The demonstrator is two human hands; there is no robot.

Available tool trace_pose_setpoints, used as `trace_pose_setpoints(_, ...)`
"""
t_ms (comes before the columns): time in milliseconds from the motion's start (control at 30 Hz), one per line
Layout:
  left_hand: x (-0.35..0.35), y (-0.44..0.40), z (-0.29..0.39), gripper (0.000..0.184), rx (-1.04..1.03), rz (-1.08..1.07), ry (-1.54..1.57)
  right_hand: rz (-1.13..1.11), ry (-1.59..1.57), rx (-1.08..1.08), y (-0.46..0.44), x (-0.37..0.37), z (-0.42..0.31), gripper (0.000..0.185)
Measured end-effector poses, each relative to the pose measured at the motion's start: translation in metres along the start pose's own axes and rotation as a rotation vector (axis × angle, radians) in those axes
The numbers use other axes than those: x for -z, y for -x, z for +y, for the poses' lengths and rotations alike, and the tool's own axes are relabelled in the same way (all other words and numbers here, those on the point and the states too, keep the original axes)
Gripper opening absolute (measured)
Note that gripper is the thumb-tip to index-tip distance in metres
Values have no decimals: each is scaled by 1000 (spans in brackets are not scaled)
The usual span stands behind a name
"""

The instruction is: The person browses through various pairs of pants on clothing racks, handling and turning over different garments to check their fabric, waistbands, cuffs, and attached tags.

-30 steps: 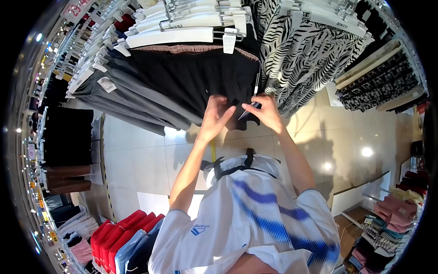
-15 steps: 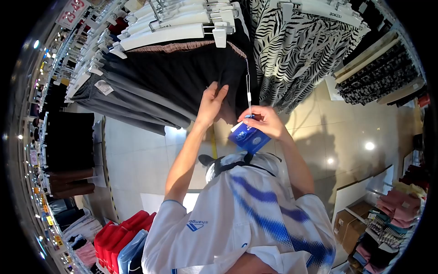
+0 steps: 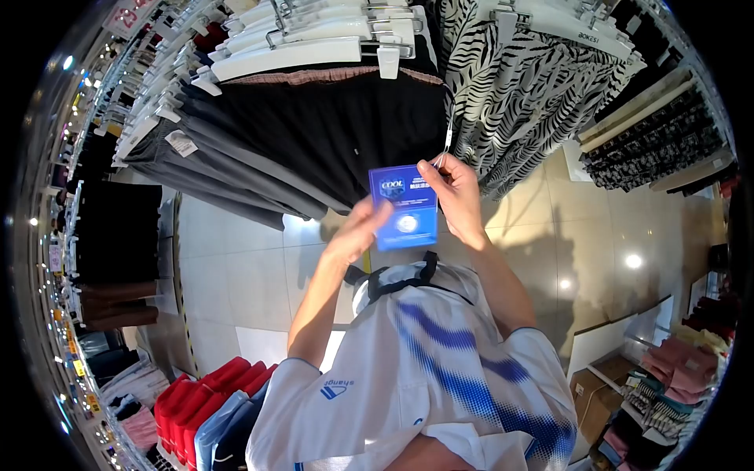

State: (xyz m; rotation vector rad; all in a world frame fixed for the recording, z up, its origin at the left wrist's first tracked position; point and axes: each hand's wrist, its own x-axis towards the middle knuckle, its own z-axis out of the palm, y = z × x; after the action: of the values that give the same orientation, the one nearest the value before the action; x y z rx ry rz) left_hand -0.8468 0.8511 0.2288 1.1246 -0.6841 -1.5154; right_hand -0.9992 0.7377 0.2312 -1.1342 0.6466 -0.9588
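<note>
A blue hang tag [image 3: 410, 206], printed with "COOL" and a round pale emblem, is turned face up towards me. My right hand [image 3: 459, 196] pinches its upper right corner, thumb on the front. From there a thin white string runs up to the waistband of black trousers [image 3: 330, 118], which hang by white clips. At the tag's left edge is my left hand [image 3: 360, 229], smeared by motion. One of its fingertips overlaps the tag's front, but whether it grips the tag cannot be made out.
Grey trousers [image 3: 228, 157] hang to the left, zebra-print trousers [image 3: 518, 102] to the right. Patterned black garments [image 3: 660, 137] are on a rack further right. Red tops [image 3: 206, 404] hang low at left, and a cardboard box [image 3: 597, 396] stands low at right.
My left hand has let go of the black trousers and moved down to the tag. My right hand has risen slightly, and the tag now faces me more squarely.
</note>
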Motion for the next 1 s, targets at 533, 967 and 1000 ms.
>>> trace_pose_setpoints(533,-5,-1,9,24,-126,105,102,-214,47,-2,12,8,5,11)
trace_pose_setpoints(967,-1,3,2,9,-245,185,116,-160,37,33,20,8,3,14)
trace_pose_setpoints(1000,1,5,1,8,-228,168,152,-158,38,32,21,8,3,14)
